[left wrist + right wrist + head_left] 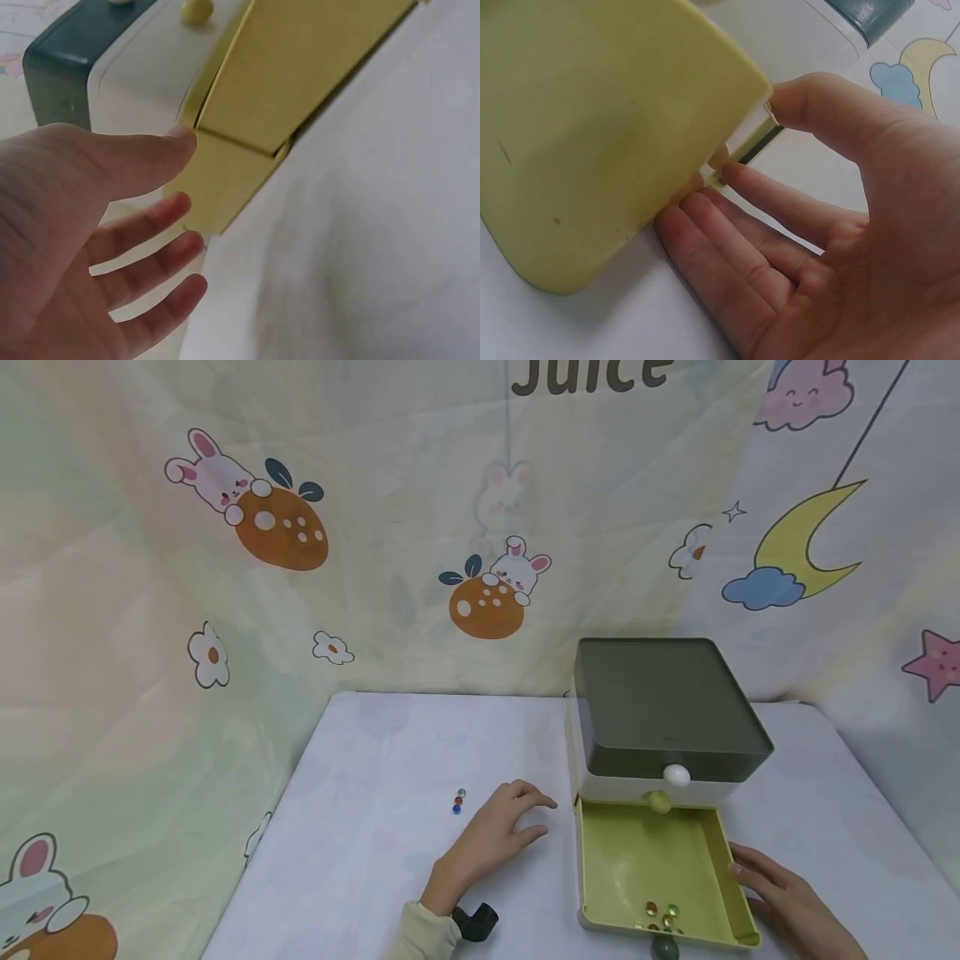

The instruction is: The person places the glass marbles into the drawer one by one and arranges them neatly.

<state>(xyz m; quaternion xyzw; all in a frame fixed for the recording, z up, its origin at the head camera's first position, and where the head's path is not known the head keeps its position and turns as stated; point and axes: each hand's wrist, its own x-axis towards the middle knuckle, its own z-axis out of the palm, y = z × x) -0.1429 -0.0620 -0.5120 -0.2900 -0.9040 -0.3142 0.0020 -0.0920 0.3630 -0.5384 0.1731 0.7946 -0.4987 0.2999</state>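
My left hand (491, 835) is on the left of the yellow-green drawer (645, 852), with fingers spread and nothing in it. The left wrist view shows its thumb and fingertips beside the unit's side. On the drawer's right wall, my right hand (795, 902) holds the edge. In the right wrist view its thumb (810, 105) is at the rim and the other fingers reach along the lower side. The drawer is pulled out of a small drawer unit (667, 702) with a dark green top. Several glass marbles (651, 908) lie near the drawer's front.
A few small coloured marbles (458, 801) lie in a line on the white table (360, 827), left of my left hand. Round knobs (677, 775) stick out from the unit's front. A printed cloth backdrop (390, 527) hangs behind the table.
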